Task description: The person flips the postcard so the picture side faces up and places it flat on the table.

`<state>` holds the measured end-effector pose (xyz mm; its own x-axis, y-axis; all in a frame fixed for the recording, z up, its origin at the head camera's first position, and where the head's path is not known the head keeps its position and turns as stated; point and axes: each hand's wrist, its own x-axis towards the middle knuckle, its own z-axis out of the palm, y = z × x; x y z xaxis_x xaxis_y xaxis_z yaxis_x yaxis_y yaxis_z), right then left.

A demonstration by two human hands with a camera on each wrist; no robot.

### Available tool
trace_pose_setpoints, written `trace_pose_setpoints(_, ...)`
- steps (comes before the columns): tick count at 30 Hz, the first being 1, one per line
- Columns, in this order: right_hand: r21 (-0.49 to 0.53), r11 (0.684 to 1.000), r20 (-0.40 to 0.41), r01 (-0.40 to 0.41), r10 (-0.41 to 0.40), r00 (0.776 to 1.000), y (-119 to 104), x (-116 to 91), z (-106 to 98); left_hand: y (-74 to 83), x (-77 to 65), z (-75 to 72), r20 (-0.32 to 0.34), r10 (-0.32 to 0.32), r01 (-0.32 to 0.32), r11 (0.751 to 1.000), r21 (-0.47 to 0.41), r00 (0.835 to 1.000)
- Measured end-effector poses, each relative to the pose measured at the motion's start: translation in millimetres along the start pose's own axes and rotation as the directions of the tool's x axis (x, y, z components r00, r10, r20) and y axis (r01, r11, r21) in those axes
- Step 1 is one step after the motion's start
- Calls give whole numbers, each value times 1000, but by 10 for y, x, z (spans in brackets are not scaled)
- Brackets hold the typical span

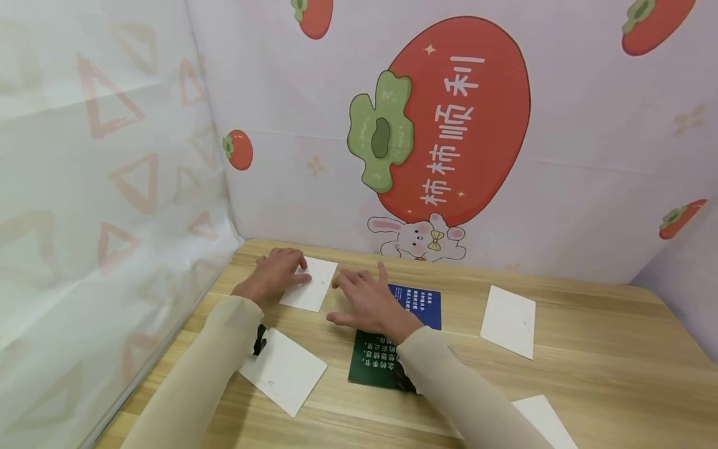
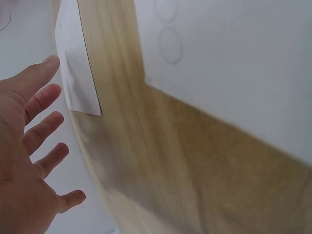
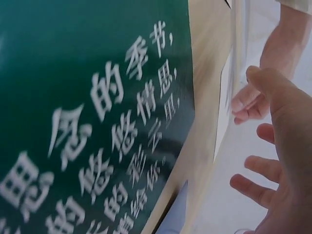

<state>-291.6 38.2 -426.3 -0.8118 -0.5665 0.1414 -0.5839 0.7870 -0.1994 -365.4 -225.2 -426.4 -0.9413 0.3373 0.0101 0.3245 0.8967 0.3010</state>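
My left hand (image 1: 275, 275) hovers at the left edge of a white card (image 1: 315, 285) at the back left, fingers loosely bent and spread, holding nothing. In the left wrist view its fingers (image 2: 44, 134) show apart from one another, beside that card (image 2: 78, 73). My right hand (image 1: 371, 302) reaches over the middle with spread fingers and an empty palm. Below and behind it lie a blue card (image 1: 426, 305) and a green card (image 1: 367, 362), both printed with white characters; the hand and sleeve partly cover them. The green card (image 3: 97, 48) fills much of the right wrist view.
Under my left forearm lies another white card (image 1: 288, 374). Two more white cards, one at the right (image 1: 509, 321) and one at the front right (image 1: 544, 419), rest on the wooden table (image 1: 606, 374). A printed cloth (image 1: 303, 206) hangs behind, another at the left.
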Motion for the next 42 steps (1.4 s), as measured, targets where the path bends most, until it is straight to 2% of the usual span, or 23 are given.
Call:
trace_pose_setpoints(8,-56,998,2,-10,10,1000,-139,117,64,-18,78,-7,-9,5,-6,1000,-24,1000)
trace_pose_setpoints(17,-134,991,25,-28,32,999,-308,272,154,-43,145,-17,-9,-46,46,999,-28,999)
trace_pose_setpoints(28,-203,978,12,-45,48,999,-341,323,251,-124,156,18,-27,-38,38,999,-15,999)
trace_pose_setpoints(35,-156,986,43,-53,60,997,-310,296,295,-167,176,40,0,-28,28,997,-73,1000)
trace_pose_setpoints(42,-108,992,45,-63,68,997,-301,310,317,-178,179,49,41,-42,46,995,-86,998)
